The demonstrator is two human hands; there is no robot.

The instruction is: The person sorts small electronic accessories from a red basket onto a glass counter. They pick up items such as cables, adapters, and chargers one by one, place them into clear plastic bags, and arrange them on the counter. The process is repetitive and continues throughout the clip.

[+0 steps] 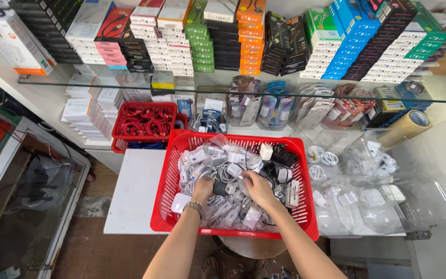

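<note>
Head-camera view, looking down. Both hands work inside a large red basket (pixel 305 206) heaped with white chargers (pixel 233 209), coiled white cables and a few black adapters (pixel 284 155), many in clear bags. The left hand (pixel 202 190), a metal watch (pixel 193 206) at its wrist, lies palm down with fingers curled into the pile just left of centre; whether it grips anything cannot be told, since its fingertips are buried. The right hand (pixel 258 188) lies just beside it, fingers bent and closed about a small pale piece (pixel 241 177) at its fingertips, apparently a cable end, though its kind is too small to tell. That piece lies ahead of both hands, between them and slightly nearer the right; the two forearms converge on it from the near rim. The basket's long axis runs left to right across the white counter (pixel 135 196). A smaller red basket (pixel 125 142) of red coiled cables stands behind on the left, clear bags of white plugs (pixel 367 196) to the right.
</note>
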